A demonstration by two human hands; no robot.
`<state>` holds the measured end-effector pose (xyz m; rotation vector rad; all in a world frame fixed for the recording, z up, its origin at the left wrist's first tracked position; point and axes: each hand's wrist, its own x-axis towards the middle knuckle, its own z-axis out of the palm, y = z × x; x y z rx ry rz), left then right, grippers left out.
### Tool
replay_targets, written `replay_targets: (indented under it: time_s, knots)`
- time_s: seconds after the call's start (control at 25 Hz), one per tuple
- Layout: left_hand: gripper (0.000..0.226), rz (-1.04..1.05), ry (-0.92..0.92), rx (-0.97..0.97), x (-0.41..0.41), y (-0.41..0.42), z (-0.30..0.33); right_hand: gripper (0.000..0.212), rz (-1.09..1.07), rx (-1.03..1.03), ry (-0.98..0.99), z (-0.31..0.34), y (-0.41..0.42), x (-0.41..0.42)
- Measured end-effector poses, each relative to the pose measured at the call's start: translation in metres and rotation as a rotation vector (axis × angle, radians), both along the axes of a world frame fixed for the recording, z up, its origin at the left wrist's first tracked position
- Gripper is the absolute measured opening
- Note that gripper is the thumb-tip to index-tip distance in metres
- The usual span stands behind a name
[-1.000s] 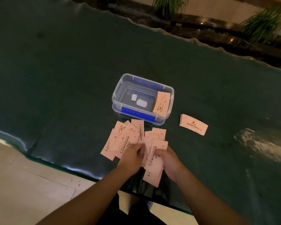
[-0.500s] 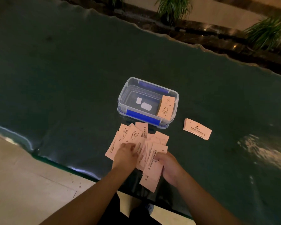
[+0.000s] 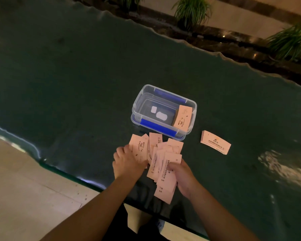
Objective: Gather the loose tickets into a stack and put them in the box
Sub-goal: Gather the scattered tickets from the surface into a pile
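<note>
Several loose pink tickets [image 3: 156,150] lie fanned on the dark green table, just in front of a clear plastic box [image 3: 137,108] with blue clips. One stack of tickets [image 3: 182,118] leans inside the box at its right end. Another neat stack [image 3: 215,142] lies on the table to the right of the box. My left hand [image 3: 128,162] presses on the left part of the loose pile, fingers curled over the tickets. My right hand [image 3: 181,176] grips a bunch of tickets [image 3: 164,181] at the pile's near side.
The table [image 3: 76,84] has a wavy glass edge, near at the lower left and far at the upper right. Beyond it are potted plants [image 3: 191,11] and a dark ledge. Pale floor tiles [image 3: 24,188] show below the near edge. A bright reflection [image 3: 281,167] lies on the right.
My left hand has slid left and forward over the spread tickets, pulling them toward the middle. The right hand keeps its bunch of tickets. The camera has tilted slightly.
</note>
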<state>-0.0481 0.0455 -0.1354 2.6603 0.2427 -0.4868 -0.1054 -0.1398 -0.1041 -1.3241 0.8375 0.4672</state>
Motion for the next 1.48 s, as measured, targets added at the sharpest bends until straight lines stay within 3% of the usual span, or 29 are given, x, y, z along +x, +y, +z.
replay_targets:
  time_s: [0.24, 0.48, 0.6, 0.8, 1.0, 1.2, 1.32, 1.48]
  knots:
    - [0.093, -0.046, 0.049, 0.026, 0.011, -0.002, -0.005, 0.057, 0.011, -0.039, -0.008, 0.016, -0.010, 0.007]
    - [0.084, 0.015, 0.174, -0.196, 0.013, 0.005, -0.006, 0.051, 0.056, -0.018, -0.049, 0.028, -0.019, 0.008]
    - [0.074, 0.028, 0.187, -0.193, 0.013, 0.008, -0.005, 0.051, 0.109, -0.021, -0.065, 0.029, -0.022, 0.007]
    - [0.039, -0.072, 0.220, -0.356, 0.013, 0.015, 0.002, 0.046, 0.312, -0.109, -0.067, 0.034, -0.024, 0.007]
    - [0.053, -0.331, 0.363, -0.448, 0.031, 0.021, 0.024, 0.051, 0.529, -0.225, -0.101, 0.043, -0.013, 0.019]
    - [0.022, -0.427, 0.333, -0.462, 0.052, 0.022, 0.037, 0.068, 0.746, -0.461, -0.190, 0.047, -0.008, 0.032]
    - [0.045, -0.505, 0.396, -0.476, 0.060, 0.024, 0.041, 0.076, 0.972, -0.648, -0.291, 0.052, -0.012, 0.034]
    - [0.047, -0.580, 0.425, -0.518, 0.060, 0.024, 0.040, 0.076, 1.069, -0.667, -0.235, 0.055, -0.015, 0.034]
